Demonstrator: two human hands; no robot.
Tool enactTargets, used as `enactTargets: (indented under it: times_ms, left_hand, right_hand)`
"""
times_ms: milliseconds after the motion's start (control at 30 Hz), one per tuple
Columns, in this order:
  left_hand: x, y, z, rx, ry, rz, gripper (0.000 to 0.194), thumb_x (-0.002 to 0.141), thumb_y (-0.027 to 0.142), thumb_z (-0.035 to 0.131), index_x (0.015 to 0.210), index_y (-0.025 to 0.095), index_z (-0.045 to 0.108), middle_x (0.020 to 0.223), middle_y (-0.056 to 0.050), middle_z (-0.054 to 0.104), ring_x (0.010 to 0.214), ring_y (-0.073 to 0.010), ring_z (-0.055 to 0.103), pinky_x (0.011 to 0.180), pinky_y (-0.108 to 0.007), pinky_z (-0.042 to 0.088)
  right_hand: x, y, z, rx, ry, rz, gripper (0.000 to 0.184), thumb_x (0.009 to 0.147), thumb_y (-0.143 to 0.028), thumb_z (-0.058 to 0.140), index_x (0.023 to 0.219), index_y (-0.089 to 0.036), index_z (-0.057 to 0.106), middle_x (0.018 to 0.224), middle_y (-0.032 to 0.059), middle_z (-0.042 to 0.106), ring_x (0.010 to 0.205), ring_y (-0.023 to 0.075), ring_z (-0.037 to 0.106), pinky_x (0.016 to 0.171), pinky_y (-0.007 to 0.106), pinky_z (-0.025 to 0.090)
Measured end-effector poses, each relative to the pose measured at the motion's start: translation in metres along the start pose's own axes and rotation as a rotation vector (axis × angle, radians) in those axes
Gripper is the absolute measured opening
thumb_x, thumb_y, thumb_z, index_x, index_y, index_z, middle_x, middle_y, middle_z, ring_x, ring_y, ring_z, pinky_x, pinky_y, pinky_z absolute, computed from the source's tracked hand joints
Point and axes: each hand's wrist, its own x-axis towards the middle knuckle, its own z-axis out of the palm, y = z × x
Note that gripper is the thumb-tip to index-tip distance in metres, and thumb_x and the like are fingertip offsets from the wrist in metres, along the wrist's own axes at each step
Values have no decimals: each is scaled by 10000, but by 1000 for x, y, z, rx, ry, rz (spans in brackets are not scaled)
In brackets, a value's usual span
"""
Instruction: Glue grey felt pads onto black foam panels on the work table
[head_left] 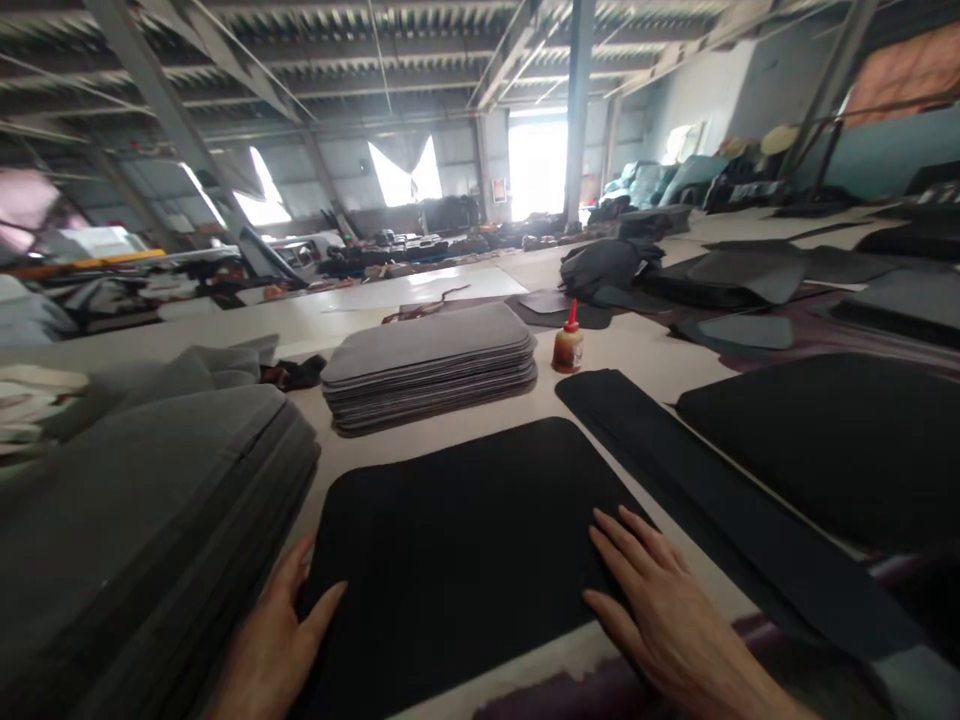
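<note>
Both of our hands lie flat on the black rounded-corner sheet of soft material [465,560] that fills the lower centre of the frame on the pale worktable [465,420]. Our left hand [274,640] rests at the sheet's lower left edge, thumb spread wide onto the black surface and the other fingers together along its side, gripping nothing. Our right hand [660,610] presses palm-down on the sheet's lower right corner, fingers extended and slightly fanned, nothing pinched. Just to the left of the sheet, at the lower left of the frame, sits a thick pile of grey sheets [142,520]. Beyond the black sheet, at centre frame, we see a neat stack of grey rounded panels [431,365]. Just right of that stack stands a small amber glue bottle with a red nozzle [568,342], upright. A long black strip [720,510] runs diagonally from near the bottle toward the lower right, and a large black piece [832,440] lies beside it at the right.
</note>
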Motion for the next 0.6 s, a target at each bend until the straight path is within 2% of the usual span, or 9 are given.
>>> enactTargets:
  times_ms: [100, 200, 267, 333, 367, 433, 500, 533, 600]
  left_hand:
    - [1, 1, 1, 84, -5, -20, 823, 798, 595, 511, 1454, 105, 429, 1154, -183, 681, 1080, -378, 678, 934, -515, 565]
    - [-10, 11, 4, 239, 135, 198, 784, 871, 605, 419, 1391, 21, 481, 1281, -249, 575, 1192, -415, 587, 1035, -580, 482]
    - [-27, 26, 10, 305, 167, 363, 699, 929, 573, 397, 1388, 55, 498, 1382, -235, 520, 1288, -402, 515, 1087, -590, 441]
    - [-48, 50, 21, 291, 64, 489, 606, 963, 512, 441, 1458, 163, 449, 1477, -166, 485, 1369, -343, 462, 1102, -555, 452]
    - [-59, 65, 27, 284, -31, 546, 595, 972, 480, 460, 1502, 217, 400, 1534, -129, 445, 1420, -320, 411, 1114, -546, 447]
    - [-74, 98, 41, 285, -276, 611, 684, 945, 481, 535, 1558, 273, 313, 1625, -88, 314, 1495, -329, 287, 1163, -590, 372]
    - [-79, 129, 53, 289, -492, 568, 799, 883, 552, 614, 1566, 298, 287, 1647, -67, 227, 1516, -379, 201, 1178, -690, 253]
    - [-79, 141, 58, 284, -556, 539, 828, 861, 599, 625, 1561, 308, 292, 1647, -57, 200, 1519, -397, 165, 1176, -725, 190]
    - [-72, 153, 65, 269, -612, 517, 849, 842, 683, 605, 1548, 326, 296, 1641, -43, 170, 1517, -418, 121, 1162, -762, 113]
  right_hand:
    - [2, 2, 2, 8, -16, 29, 548, 949, -499, 595, 1371, -151, 629, 1503, 75, 476, 1350, 400, 440, 1015, 556, 516]
    - [1, 6, -1, 73, -64, 45, 548, 947, -491, 589, 1375, -152, 629, 1500, 91, 477, 1360, 411, 433, 1024, 583, 507]
    - [2, 13, -9, 185, -142, 41, 531, 963, -498, 567, 1394, -192, 617, 1502, 78, 477, 1387, 388, 414, 1068, 580, 480]
    - [9, 25, -23, 343, -230, 50, 496, 995, -508, 518, 1407, -245, 604, 1502, 59, 482, 1389, 334, 433, 1112, 535, 456]
    - [17, 31, -31, 422, -260, 66, 481, 1008, -512, 493, 1406, -265, 602, 1502, 52, 485, 1380, 305, 451, 1130, 504, 444]
    - [38, 45, -47, 547, -272, 106, 471, 1012, -534, 477, 1381, -278, 618, 1490, 50, 500, 1356, 272, 482, 1156, 456, 416]
    - [67, 59, -61, 627, -252, 134, 484, 983, -569, 515, 1333, -265, 651, 1457, 57, 533, 1341, 280, 493, 1168, 441, 390]
    - [83, 65, -65, 667, -253, 146, 500, 964, -587, 538, 1318, -255, 660, 1428, 62, 559, 1324, 288, 508, 1162, 436, 392]
    - [113, 79, -67, 770, -304, 184, 530, 938, -600, 569, 1308, -233, 664, 1362, 68, 612, 1265, 298, 557, 1126, 419, 423]
